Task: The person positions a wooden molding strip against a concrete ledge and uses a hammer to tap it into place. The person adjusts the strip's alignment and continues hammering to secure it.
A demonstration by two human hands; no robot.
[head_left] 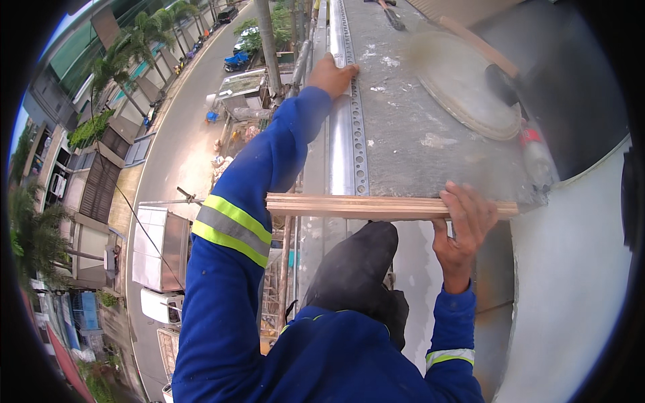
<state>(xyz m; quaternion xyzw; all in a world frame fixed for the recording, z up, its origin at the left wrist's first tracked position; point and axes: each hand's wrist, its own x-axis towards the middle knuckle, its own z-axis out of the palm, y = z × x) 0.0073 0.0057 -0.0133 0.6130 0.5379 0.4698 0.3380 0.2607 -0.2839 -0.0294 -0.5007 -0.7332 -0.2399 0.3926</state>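
My left hand [331,77] is closed over a long silvery metal edge trim [341,148] that runs along the left side of a grey slab [416,148]. A perforated flange lines the trim, and my thumb points right across it. At the slab's near end, my right hand [465,232] grips the right part of a layered plywood board [349,206]. The board appears edge-on and lies crosswise, its left end beside my left forearm. My right thumb is on the near side and the fingers reach over the top.
A round, dusty translucent lid [470,91] lies on the slab beside a wooden-handled tool [480,43] and a plastic bottle [535,158]. Another hand tool [392,15] is at the far end. Scaffold poles [299,67] stand left, high above a street [175,134]. A pale wall [571,269] curves at right.
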